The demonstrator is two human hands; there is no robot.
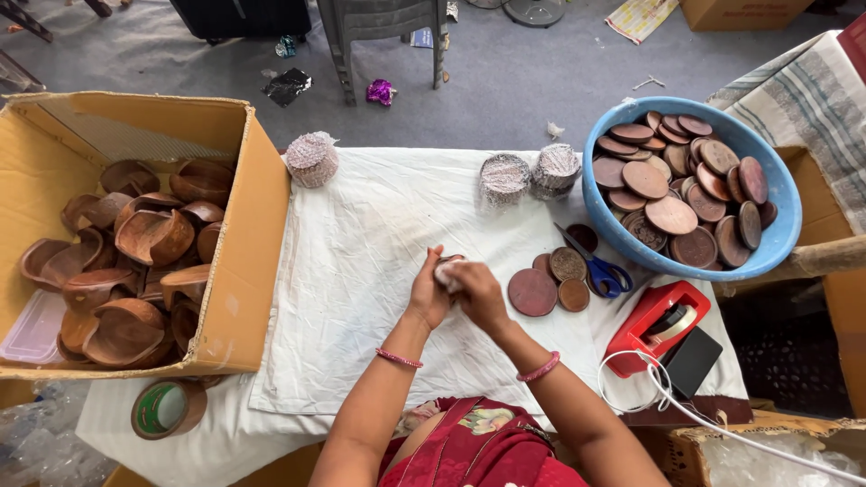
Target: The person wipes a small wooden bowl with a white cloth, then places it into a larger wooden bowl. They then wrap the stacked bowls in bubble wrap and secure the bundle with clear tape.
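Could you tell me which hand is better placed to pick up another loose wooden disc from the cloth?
Probably the right hand: the discs lie just to its right, while the left hand sits farther from them.

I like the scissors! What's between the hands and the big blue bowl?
In the head view, loose brown wooden discs and blue-handled scissors lie on the white cloth between the hands and blue bowl.

I see a blue basin (783, 236) of brown discs (672, 215), a white cloth (361, 261), a red tape dispenser (651, 326), blue-handled scissors (603, 271).
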